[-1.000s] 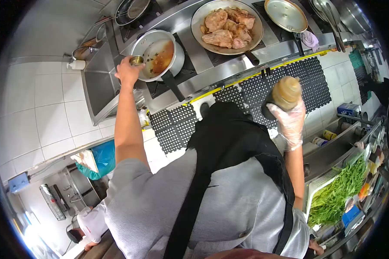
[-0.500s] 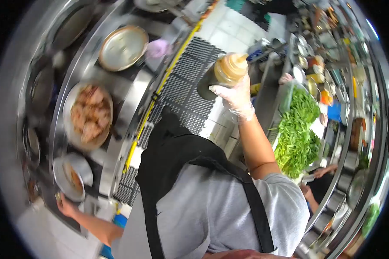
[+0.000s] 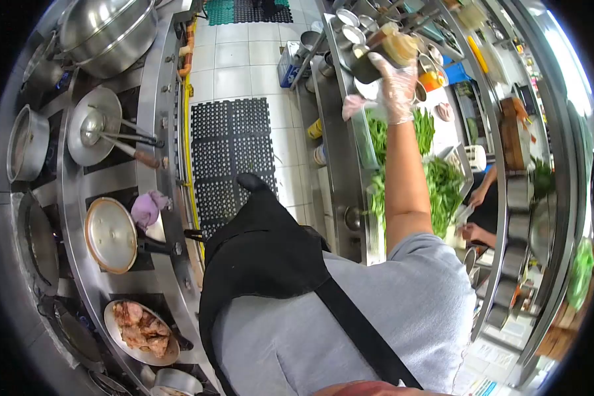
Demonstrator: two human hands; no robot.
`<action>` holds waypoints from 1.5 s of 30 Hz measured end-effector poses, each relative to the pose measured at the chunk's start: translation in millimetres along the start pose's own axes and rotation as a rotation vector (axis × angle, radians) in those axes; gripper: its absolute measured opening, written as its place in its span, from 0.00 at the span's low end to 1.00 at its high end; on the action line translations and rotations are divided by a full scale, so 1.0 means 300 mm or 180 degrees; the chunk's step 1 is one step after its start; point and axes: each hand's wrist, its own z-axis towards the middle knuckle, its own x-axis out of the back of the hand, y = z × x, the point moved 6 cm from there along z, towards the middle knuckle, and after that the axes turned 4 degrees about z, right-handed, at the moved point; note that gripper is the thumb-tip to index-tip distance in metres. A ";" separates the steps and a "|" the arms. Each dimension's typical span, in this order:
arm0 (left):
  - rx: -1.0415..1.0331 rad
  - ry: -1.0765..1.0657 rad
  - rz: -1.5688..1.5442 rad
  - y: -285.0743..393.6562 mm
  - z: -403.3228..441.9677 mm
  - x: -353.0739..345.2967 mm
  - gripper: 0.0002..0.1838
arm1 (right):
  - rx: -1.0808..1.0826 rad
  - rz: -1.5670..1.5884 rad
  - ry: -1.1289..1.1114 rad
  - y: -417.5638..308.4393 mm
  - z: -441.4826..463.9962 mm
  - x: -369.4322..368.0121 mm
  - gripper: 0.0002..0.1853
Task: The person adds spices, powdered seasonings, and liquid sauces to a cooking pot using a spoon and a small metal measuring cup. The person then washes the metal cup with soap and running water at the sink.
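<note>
My right hand, in a clear plastic glove, is closed around a squeeze bottle of dark sauce. The bottle is tilted, with its pale cap towards the upper right. It is held over the right counter, near several small containers and above a tray of leafy greens. The arm reaches across part of the greens. My left hand is out of view. On the stove at left, a pan holds browned pieces of meat.
On the stove stand a large steel pot, a pan with a ladle, and a lid-covered pan beside a purple cloth. A black mat covers the aisle floor. Another person's hands work behind the greens.
My right hand has carried the squeeze bottle from over the aisle to the right counter. My left hand, earlier beside a pot on the stove, has left the view as the camera turned right.
</note>
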 end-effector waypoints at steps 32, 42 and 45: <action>0.0948 0.2390 0.0016 0.439 -1.254 1.046 0.39 | 0.0404 -0.4546 -0.1825 1.231 0.735 0.198 0.47; 0.0870 0.2067 0.0668 0.145 -1.391 0.931 0.40 | 0.1132 -0.4918 -0.2007 1.058 0.707 0.074 0.41; 0.0829 0.1966 0.0581 0.011 -1.383 0.949 0.41 | 0.1487 -0.5092 -0.2098 0.944 0.720 0.062 0.40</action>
